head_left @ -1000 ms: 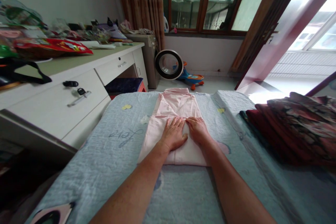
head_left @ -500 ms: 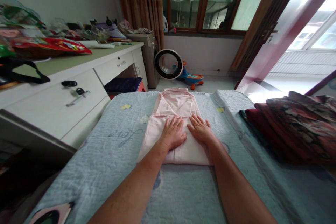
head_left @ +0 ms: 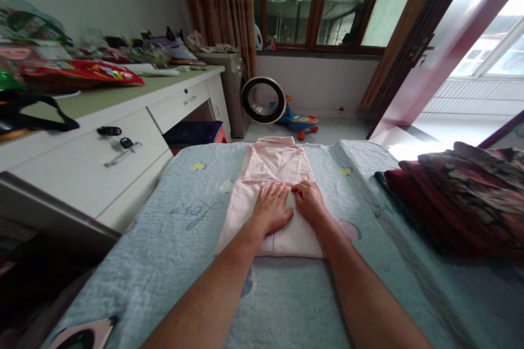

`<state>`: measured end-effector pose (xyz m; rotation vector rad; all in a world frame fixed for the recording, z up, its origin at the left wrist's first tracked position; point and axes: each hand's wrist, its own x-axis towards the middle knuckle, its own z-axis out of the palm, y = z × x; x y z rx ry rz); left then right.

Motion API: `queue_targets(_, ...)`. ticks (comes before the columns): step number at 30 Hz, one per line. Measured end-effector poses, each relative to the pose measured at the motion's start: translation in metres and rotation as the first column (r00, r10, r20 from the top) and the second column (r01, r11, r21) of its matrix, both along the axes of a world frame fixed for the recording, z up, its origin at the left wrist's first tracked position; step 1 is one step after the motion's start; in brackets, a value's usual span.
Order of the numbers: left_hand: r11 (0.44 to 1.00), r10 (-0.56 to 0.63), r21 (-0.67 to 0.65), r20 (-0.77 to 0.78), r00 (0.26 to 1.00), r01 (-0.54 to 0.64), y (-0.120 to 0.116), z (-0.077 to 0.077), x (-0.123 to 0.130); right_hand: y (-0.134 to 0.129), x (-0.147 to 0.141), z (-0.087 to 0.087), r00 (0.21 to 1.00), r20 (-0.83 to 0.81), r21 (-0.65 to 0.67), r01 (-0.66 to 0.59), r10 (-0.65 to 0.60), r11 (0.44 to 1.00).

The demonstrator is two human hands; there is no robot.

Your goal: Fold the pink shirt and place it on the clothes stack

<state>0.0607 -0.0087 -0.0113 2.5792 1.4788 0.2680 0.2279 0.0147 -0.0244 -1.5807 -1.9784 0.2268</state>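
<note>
1. Head view, hands: The left hand [head_left: 272,210] lies flat on a folded pink shirt [head_left: 276,162], fingers spread and pointing away from the person; its grip is released. The right hand [head_left: 309,202] is just beside it, fingers bent at the fold across the shirt; whether its grip pinches the cloth I cannot tell.
2. Head view, shirt: It lies on a light blue quilted cover [head_left: 184,262], in front of the person. Its collar end points to the far edge, and its lower part is doubled over below the fold.
3. Head view, right side: A stack of folded cloths [head_left: 458,202], dark red with a flowered one on top, rests on the cover, well apart from the shirt.
4. Head view, left side: A white table [head_left: 172,84] with a green top carries a red packet [head_left: 82,75] and mixed clutter. A stool [head_left: 194,133] with a dark seat stands partly under it.
5. Head view, back: A washing machine [head_left: 231,92] has its round door open, near a blue and orange toy [head_left: 301,120].
</note>
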Motion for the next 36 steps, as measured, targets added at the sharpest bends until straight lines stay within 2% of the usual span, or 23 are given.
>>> queue_targets(5, 1.0, 0.0, -0.003, -0.022, 1.0, 0.0, 0.001, -0.001, 0.0, 0.0, 0.001, -0.007, 0.996, 0.091, -0.06, 0.024, -0.019, 0.998)
queue_targets(14, 1.0, -0.005, 0.004, -0.011, 1.0, 0.005, 0.002, -0.003, 0.0, -0.01, -0.002, 0.007, 0.975, 0.22, -0.152, 0.054, -0.02, 0.987)
queue_targets(21, 1.0, -0.011, -0.002, -0.006, 1.0, 0.011, 0.001, -0.002, -0.001, -0.014, -0.004, 0.015, 0.957, 0.277, -0.202, 0.146, -0.087, 0.968)
queue_targets(27, 1.0, -0.006, -0.012, -0.02, 1.0, 0.006, 0.002, -0.001, -0.001, -0.006, 0.005, 0.009, 0.963, 0.263, -0.147, 0.107, -0.065, 0.983)
queue_targets(36, 1.0, -0.003, -0.007, -0.021, 1.0, 0.003, 0.001, -0.001, -0.001, 0.002, 0.006, 0.008, 0.971, 0.201, -0.189, 0.166, -0.127, 0.968)
